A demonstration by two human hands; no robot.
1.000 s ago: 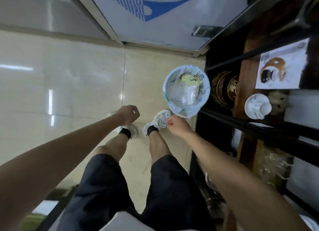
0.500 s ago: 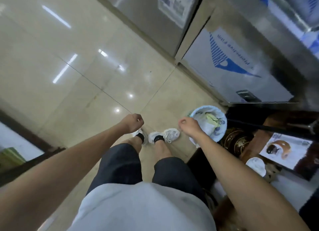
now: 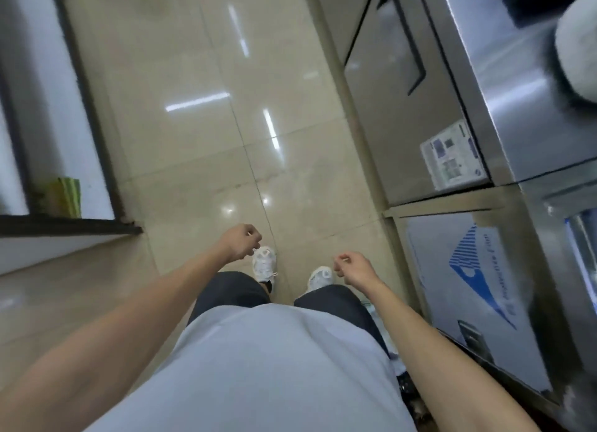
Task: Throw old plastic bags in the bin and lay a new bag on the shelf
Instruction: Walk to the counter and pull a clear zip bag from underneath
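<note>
My left hand [image 3: 240,244] hangs in front of me over the tiled floor, fingers curled shut with nothing in them. My right hand [image 3: 353,268] is level with it on the right, fingers also curled and holding nothing. Both hover above my white shoes [image 3: 264,263]. The bin and the shelf are out of view; only a sliver of light plastic [image 3: 371,305] peeks out behind my right forearm, and I cannot tell what it is.
Stainless steel cabinets [image 3: 420,108] line the right side, one door covered in blue-printed protective film [image 3: 478,286]. A dark-framed ledge [image 3: 64,228] with a green item [image 3: 66,196] stands at the left. Glossy beige floor tiles [image 3: 210,141] run ahead between them.
My view has swung left, away from the bin and the dark shelf, which have dropped out of sight. Both hands stay curled and have moved away from the bin.
</note>
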